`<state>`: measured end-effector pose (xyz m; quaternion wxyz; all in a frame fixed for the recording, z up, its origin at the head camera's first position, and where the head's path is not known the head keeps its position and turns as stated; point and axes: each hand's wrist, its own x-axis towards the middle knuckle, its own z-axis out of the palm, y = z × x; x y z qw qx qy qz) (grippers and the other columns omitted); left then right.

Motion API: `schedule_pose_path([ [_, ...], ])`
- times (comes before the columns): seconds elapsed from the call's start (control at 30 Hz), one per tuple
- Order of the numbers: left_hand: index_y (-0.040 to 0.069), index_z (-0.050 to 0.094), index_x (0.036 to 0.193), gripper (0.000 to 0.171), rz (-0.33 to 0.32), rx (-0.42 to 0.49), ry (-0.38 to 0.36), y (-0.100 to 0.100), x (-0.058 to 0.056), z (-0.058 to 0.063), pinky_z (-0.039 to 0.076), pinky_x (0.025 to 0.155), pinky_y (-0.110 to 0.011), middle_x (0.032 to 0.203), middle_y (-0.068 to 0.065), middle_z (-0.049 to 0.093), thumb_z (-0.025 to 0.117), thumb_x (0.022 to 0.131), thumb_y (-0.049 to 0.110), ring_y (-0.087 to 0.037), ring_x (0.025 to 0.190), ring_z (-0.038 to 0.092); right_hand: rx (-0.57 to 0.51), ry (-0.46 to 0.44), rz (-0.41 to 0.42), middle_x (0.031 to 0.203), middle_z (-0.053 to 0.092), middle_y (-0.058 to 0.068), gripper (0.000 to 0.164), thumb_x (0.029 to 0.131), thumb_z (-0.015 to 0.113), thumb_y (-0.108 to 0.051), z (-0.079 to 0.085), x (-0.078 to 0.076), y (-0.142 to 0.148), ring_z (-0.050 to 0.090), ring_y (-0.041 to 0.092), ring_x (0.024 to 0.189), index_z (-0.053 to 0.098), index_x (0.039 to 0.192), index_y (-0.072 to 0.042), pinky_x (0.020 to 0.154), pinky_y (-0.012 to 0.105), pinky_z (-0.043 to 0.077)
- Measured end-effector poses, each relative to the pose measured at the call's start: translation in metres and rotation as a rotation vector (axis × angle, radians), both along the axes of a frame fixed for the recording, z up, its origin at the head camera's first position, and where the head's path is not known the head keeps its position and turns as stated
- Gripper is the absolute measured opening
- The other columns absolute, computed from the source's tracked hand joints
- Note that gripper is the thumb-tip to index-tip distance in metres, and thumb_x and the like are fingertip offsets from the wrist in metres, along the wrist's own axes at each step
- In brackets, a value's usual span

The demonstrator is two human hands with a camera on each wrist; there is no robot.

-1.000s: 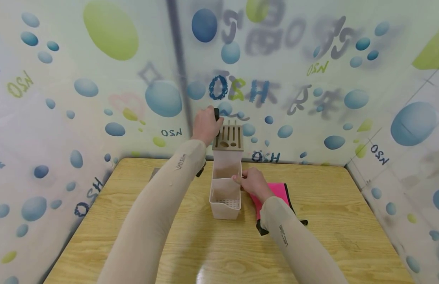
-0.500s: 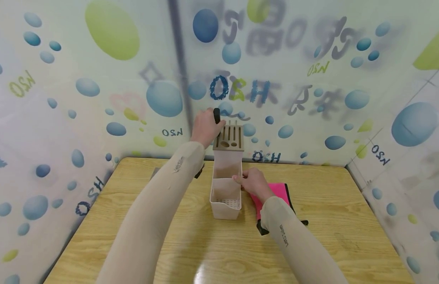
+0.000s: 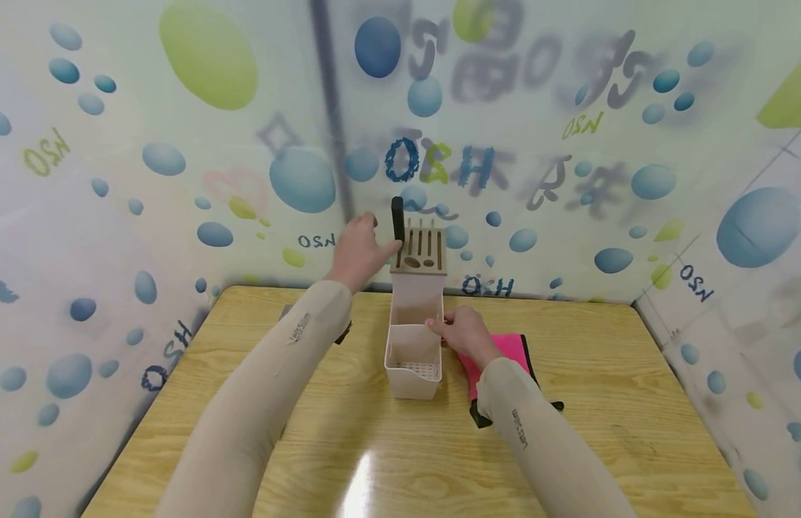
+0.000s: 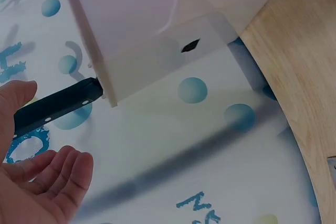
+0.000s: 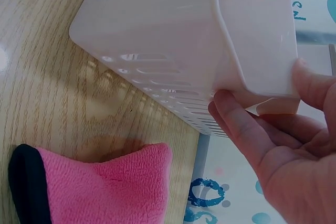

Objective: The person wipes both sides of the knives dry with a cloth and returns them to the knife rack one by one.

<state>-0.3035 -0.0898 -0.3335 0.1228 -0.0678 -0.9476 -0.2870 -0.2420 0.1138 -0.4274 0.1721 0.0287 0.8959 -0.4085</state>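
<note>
Gripping a pale knife holder (image 3: pixel 416 288) by its side wall, the right hand (image 3: pixel 466 333) of a person has its thumb and fingers closed on the plastic, while the left hand (image 3: pixel 358 252), holding nothing, has its thumb apart from loosely curved fingers beside a black-handled knife (image 3: pixel 397 219). Whether the left thumb touches the handle cannot be told. The knife stands handle up in the leftmost slot of the holder's brown top (image 3: pixel 426 266); its broad blade shows below in the left wrist view. The holder is upright on a wood-grain surface (image 3: pixel 601 374), near a bubble-printed wall (image 3: pixel 549 180). Pink cloth (image 3: pixel 512 350) with black edging lies just beside the right hand; at left, a beige sleeve (image 3: pixel 245 403) partly hides a grey object (image 3: pixel 286 311).
</note>
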Motion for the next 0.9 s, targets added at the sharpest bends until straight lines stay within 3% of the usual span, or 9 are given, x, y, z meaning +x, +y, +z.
schedule_pose_path([
  [0.17, 0.002, 0.053, 0.118, 0.053, 0.020, -0.039, 0.029, -0.019, 0.013, -0.012, 0.051, 0.080, -0.046, 0.115, -0.016, 0.055, 0.067, 0.088, 0.043, -0.031, 0.095, 0.056, -0.010, 0.003, 0.001, 0.094, 0.068, 0.012, 0.037, 0.093, 0.063, -0.039, -0.001, 0.000, -0.001, 0.056, 0.020, 0.078, 0.072, 0.110, -0.008, 0.062, 0.025, 0.044],
  [0.47, -0.002, 0.052, 0.122, 0.059, 0.054, -0.110, 0.008, -0.058, 0.043, -0.037, 0.050, 0.085, -0.048, 0.119, -0.020, 0.052, 0.064, 0.090, 0.046, -0.035, 0.104, 0.054, -0.012, 0.011, -0.011, 0.082, 0.062, 0.013, 0.036, 0.093, 0.063, -0.040, -0.003, 0.001, 0.000, 0.054, 0.020, 0.075, 0.073, 0.109, -0.009, 0.061, 0.025, 0.043],
  [0.6, -0.006, 0.053, 0.121, 0.059, 0.059, -0.130, 0.030, -0.076, 0.061, -0.049, 0.050, 0.084, -0.048, 0.116, -0.024, 0.053, 0.066, 0.090, 0.042, -0.036, 0.100, 0.055, -0.004, 0.011, -0.002, 0.089, 0.064, 0.016, 0.038, 0.093, 0.063, -0.040, -0.004, 0.002, 0.001, 0.054, 0.020, 0.075, 0.072, 0.110, -0.008, 0.061, 0.025, 0.043],
  [0.9, -0.010, 0.055, 0.117, 0.052, 0.089, -0.171, 0.025, -0.109, 0.098, -0.079, 0.050, 0.078, -0.051, 0.111, -0.027, 0.055, 0.068, 0.090, 0.033, -0.039, 0.095, 0.056, 0.000, 0.048, 0.018, 0.099, 0.068, 0.008, 0.038, 0.095, 0.061, -0.038, -0.003, 0.003, 0.001, 0.060, 0.021, 0.083, 0.070, 0.116, -0.007, 0.066, 0.025, 0.049],
])
